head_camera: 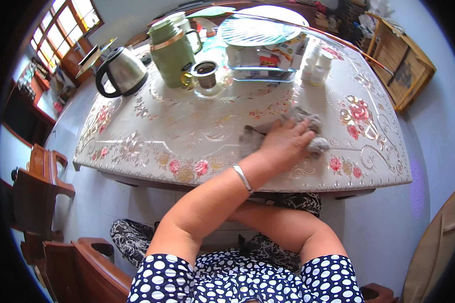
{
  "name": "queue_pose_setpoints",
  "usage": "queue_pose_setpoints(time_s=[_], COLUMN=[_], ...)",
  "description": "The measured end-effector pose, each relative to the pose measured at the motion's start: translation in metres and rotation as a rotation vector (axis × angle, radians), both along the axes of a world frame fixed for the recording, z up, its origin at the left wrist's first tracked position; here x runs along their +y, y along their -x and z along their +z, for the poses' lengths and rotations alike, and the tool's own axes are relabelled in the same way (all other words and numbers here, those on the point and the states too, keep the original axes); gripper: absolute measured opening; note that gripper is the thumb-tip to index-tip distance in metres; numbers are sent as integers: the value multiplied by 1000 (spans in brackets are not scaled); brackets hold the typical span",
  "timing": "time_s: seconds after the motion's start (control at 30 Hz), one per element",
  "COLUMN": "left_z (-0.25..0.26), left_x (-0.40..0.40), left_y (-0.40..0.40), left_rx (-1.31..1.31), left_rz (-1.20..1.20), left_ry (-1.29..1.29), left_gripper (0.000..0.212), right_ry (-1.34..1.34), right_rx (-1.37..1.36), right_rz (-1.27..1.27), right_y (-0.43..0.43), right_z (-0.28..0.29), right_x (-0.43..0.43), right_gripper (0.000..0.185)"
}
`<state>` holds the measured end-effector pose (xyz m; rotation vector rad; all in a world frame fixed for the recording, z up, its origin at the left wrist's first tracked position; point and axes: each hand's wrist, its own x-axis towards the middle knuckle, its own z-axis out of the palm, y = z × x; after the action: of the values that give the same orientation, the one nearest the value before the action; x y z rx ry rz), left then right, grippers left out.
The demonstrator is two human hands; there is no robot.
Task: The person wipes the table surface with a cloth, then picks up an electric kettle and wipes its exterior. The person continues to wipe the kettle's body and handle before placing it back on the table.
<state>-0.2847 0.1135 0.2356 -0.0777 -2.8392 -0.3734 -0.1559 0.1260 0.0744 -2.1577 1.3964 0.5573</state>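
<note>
My left hand lies palm down on a crumpled grey cloth, its fingers pressed over the bunched part. The cloth rests on a table with a floral tablecloth, right of the middle and near the front edge. Parts of the cloth show on both sides of the hand. A silver bangle circles my left wrist. My right forearm crosses under the left one, and my right hand is hidden behind it.
A steel electric kettle, a green thermos jug and a glass cup with a strainer stand at the back left. Behind the cloth are a clear plastic container and several white bottles. Wooden chairs stand at the lower left.
</note>
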Motion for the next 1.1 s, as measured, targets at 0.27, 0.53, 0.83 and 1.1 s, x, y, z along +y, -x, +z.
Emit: queue_pose_setpoints(time_s=[0.27, 0.53, 0.83, 1.1], left_z=[-7, 1, -26, -43], left_x=[-126, -220, -313, -256], left_y=[-102, -213, -347, -338], left_rx=[-2, -163, -94, 103], left_rz=[450, 926, 1319, 1260], left_ry=[112, 96, 267, 460], left_gripper=[50, 51, 49, 45], right_ry=[-22, 62, 82, 86], right_rx=[8, -71, -66, -74], right_rz=[-29, -14, -12, 10], right_y=[16, 20, 21, 19], right_z=[-1, 9, -12, -2], right_x=[7, 14, 14, 18], right_gripper=[31, 33, 35, 38])
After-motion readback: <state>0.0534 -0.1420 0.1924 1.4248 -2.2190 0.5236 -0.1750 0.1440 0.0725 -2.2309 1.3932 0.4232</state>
